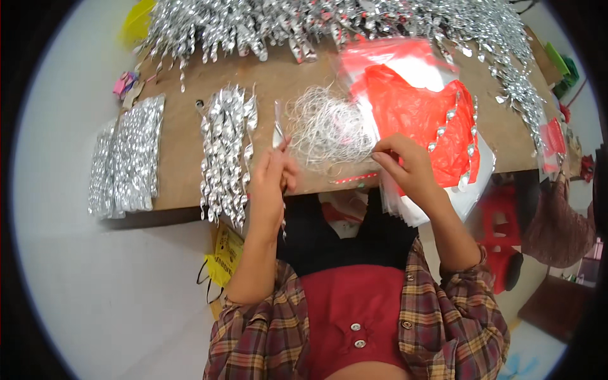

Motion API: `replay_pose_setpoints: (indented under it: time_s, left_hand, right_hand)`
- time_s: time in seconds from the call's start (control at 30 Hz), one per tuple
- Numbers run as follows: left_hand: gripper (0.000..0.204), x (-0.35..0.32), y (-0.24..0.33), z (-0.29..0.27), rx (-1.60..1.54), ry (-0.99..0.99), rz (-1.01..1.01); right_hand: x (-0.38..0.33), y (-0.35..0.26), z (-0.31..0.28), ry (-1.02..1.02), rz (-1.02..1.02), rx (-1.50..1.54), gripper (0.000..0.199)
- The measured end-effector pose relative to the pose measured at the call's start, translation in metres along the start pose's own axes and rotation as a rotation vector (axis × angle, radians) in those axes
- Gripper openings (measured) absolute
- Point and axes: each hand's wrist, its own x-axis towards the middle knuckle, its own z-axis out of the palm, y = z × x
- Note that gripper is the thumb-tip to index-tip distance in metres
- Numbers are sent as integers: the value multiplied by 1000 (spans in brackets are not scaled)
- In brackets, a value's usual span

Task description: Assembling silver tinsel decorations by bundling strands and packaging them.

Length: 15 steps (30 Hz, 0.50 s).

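My left hand (271, 179) is closed around a silver twisted foil ornament (278, 132), held upright at the front edge of the brown board (183, 133). My right hand (405, 166) pinches a thin strand at the right edge of a tangle of fine silver thread (326, 126). A row of finished silver spiral ornaments (227, 152) lies just left of my left hand. Red plastic bags (418, 111) with a few silver pieces on them lie under and behind my right hand.
A large heap of silver spirals (329, 25) fills the back of the board. Two packs of silver pieces (126, 155) sit at the left edge. A yellow bag (225, 256) hangs below the board, and a red stool (503, 221) stands to the right.
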Motion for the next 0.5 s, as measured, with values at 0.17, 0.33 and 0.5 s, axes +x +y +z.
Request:
replay_pose_setpoints:
  time_s: [0.17,0.33,0.5]
  left_hand:
    - [34,-10,10,-6,-62,159,47]
    - [31,-14,0,-16,-77,73,24]
    - [31,-13,-6,-3,-112,-20,-80]
  right_hand:
    - [7,9,52,-119,-559,-547,8]
    - [9,18,66,-135,-639,-751,10]
    - [21,12,71,-185,-797,-868,11]
